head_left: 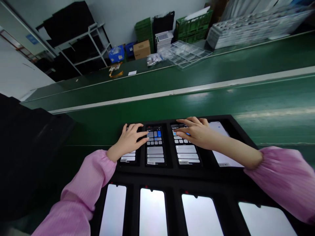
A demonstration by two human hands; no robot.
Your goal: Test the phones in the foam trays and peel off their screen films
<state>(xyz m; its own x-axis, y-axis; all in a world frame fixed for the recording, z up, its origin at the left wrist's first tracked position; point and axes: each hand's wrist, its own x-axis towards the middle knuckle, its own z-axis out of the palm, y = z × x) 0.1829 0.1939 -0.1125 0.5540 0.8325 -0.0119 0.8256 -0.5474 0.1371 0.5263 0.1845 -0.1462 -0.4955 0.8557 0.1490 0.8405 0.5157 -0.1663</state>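
Note:
Several smartphones lie face up in the slots of a black tray (pixel 145 173). My left hand (pixel 130 139) spreads over the far-left phone (pixel 128 158), its index finger and thumb reaching to the edge of the second phone (pixel 155 150). That one shows a settings panel with grey and blue tiles. My right hand (pixel 197 131) is over the top of the third phone (pixel 186 152), fingers apart near its tiles; a similar panel is lit there. Partly behind my right wrist is a fourth phone (pixel 227 159) with a pale screen. Neither hand holds anything.
A nearer row of phones with blank white screens, one being a white-screened phone (pixel 152 213), fills the front. Beyond runs a green conveyor (pixel 152 111) with a pale rail (pixel 172 92). Clear plastic trays (pixel 187 52), a cardboard box (pixel 142 49) and green crates (pixel 194 24) stand behind.

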